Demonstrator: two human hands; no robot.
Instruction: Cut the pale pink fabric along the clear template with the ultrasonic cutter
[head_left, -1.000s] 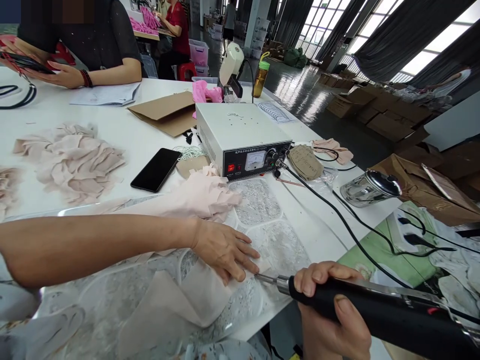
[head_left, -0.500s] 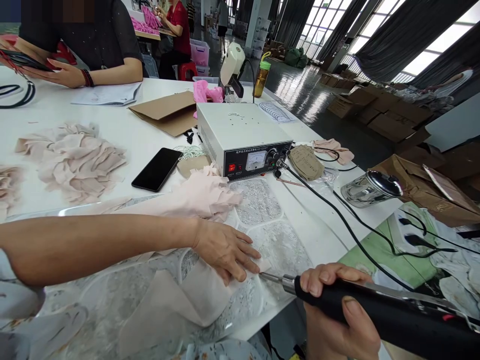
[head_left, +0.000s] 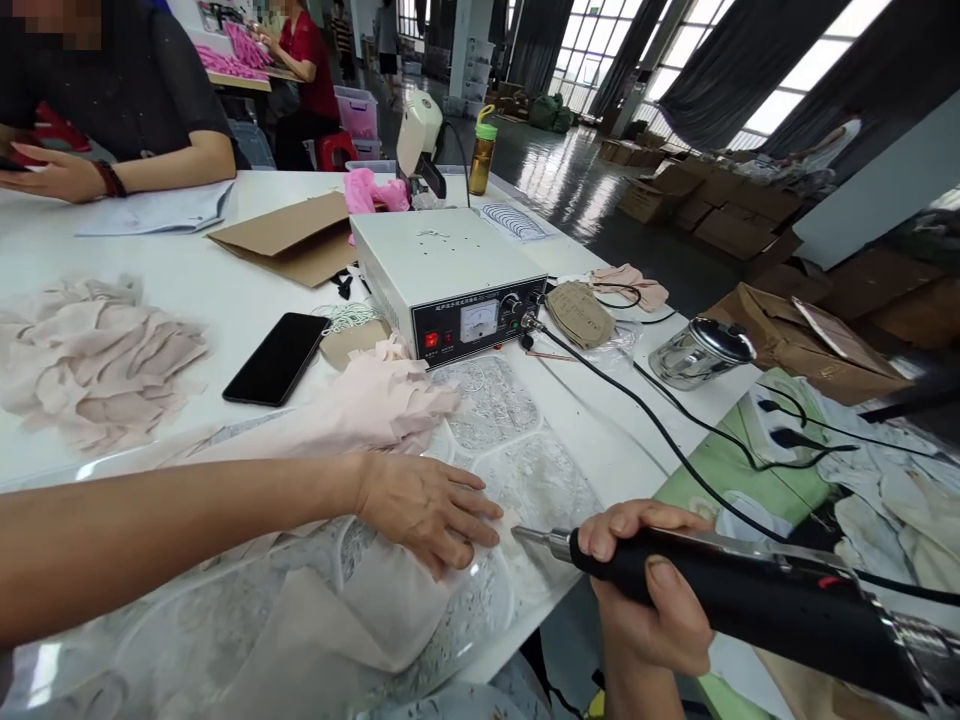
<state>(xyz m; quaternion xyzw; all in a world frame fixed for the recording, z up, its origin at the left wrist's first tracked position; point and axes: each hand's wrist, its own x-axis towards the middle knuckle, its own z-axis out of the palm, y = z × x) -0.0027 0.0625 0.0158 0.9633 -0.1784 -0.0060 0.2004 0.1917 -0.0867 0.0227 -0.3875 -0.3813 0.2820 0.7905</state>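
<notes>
My left hand (head_left: 424, 510) lies flat with fingers slightly spread, pressing a thin pale pink cloth (head_left: 337, 630). Beneath the cloth is a clear, scratched plastic template (head_left: 551, 470) with curved outlines. My right hand (head_left: 667, 610) is wrapped round a black ultrasonic handpiece (head_left: 750, 600), the thumb along its side. Its narrow metal tip points left at the template, just right of my left fingertips. Gathered pale pink cloth pieces (head_left: 382, 400) lie beyond my left forearm.
An ultrasonic generator box (head_left: 450, 260) with a dial stands behind; its black cable runs right. Around it are a phone (head_left: 276, 358), a cloth pile (head_left: 97, 360), folded cardboard (head_left: 289, 240), a bottle (head_left: 482, 160) and a lidded glass jar (head_left: 697, 352). A person (head_left: 142, 100) sits across the table.
The whole view has shifted, with things now further left. The handpiece tip now sits slightly apart from my left fingertips; my left hand still lies flat on the cloth.
</notes>
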